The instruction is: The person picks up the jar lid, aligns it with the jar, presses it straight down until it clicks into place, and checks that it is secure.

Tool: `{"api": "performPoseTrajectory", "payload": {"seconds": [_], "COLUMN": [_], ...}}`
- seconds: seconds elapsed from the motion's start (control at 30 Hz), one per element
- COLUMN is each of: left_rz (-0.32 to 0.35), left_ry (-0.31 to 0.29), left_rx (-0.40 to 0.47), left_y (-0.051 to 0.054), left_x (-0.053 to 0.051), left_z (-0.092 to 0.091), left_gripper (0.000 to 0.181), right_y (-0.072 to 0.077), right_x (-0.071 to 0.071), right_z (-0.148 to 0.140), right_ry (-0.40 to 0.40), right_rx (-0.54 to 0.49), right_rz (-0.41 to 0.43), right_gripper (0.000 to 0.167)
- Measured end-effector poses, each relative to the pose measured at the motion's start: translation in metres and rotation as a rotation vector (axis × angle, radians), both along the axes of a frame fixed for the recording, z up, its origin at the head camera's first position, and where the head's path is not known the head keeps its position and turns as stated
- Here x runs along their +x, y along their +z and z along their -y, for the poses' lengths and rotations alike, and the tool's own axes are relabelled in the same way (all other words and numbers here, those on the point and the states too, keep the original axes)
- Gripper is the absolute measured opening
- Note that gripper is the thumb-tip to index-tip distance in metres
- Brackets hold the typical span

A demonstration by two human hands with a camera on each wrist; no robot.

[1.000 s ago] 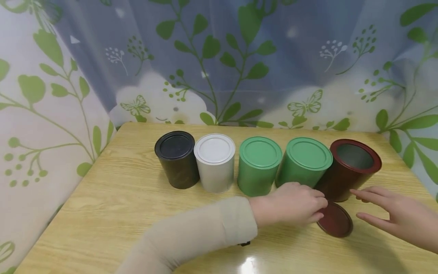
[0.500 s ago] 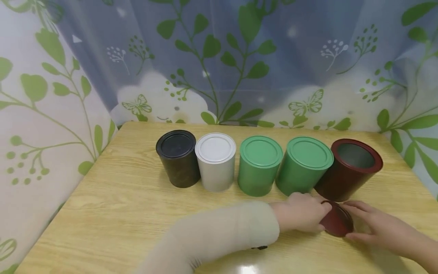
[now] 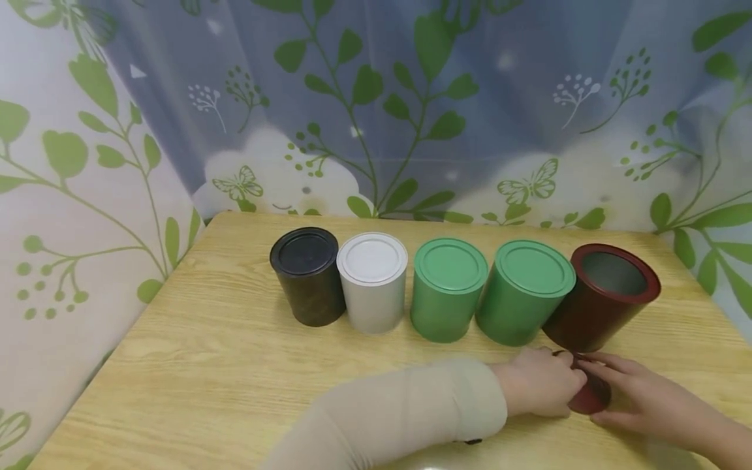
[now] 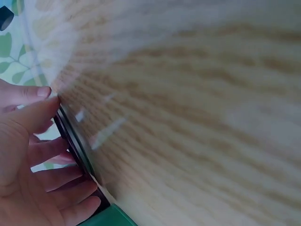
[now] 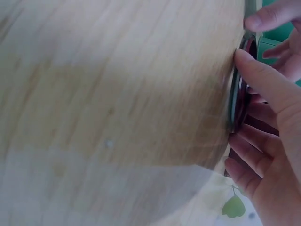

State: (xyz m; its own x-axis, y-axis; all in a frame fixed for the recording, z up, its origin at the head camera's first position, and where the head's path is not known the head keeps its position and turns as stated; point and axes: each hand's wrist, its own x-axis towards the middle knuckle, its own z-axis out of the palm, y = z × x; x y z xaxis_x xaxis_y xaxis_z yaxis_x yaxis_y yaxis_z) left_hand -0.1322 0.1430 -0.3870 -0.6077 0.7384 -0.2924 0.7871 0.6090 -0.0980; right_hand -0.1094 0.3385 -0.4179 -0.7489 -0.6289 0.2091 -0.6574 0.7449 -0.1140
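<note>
A dark red round lid (image 3: 592, 394) is at the front right of the table, in front of an uncovered dark red can (image 3: 587, 314). My left hand (image 3: 543, 383) holds the lid's left side and hides part of it. From the right, my right hand (image 3: 643, 398) spans the rim between thumb and fingers. In the right wrist view the lid (image 5: 238, 103) lies low, close to the tabletop, with the thumb on one edge and fingertips on the other. The left wrist view shows the left hand's thumb and fingers (image 4: 70, 176) along the lid's rim (image 4: 71, 134).
To the left of the red can stand two green cans (image 3: 449, 294), a white can (image 3: 374, 287) and a black can (image 3: 309, 281), all lidded, in a row on the wooden table (image 3: 223, 391). A leaf-patterned curtain (image 3: 329, 130) hangs behind.
My right hand has moved left onto the lid and taken hold of its rim. My left hand has shifted right over the lid's left side. The cans stay in place.
</note>
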Motion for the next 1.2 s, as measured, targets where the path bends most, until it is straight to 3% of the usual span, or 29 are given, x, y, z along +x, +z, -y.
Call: {"api": "performPoseTrajectory", "payload": {"seconds": [0.23,0.5,0.67,0.93,1.2], "left_rz": [-0.043,0.018,0.027,0.068,0.025], "left_ry": [-0.011,-0.024,-0.067,-0.073,-0.077], "left_rx": [0.000,0.056,0.141,0.287,0.409], "left_y": [0.000,0.002,0.004,0.011,0.023], "left_x": [0.000,-0.003,-0.001,0.004,0.000], "left_z": [-0.002,-0.001,0.003,0.016,0.030], "left_gripper": [0.033,0.044,0.042,0.039,0.036], "right_y": [0.003,0.006,0.010,0.017,0.034], "right_x": [-0.003,-0.003,0.001,0.007,0.003], "right_z": [0.004,-0.002,-0.010,-0.018,-0.012], "right_ry": [-0.002,0.002,-0.007,0.017,0.036], "right_rx": [0.018,-0.002,0.011,-0.094,-0.158], "right_rz": [0.003,-0.026,-0.012,0.023,-0.053], "right_gripper": [0.065,0.067,0.068,0.072,0.083]}}
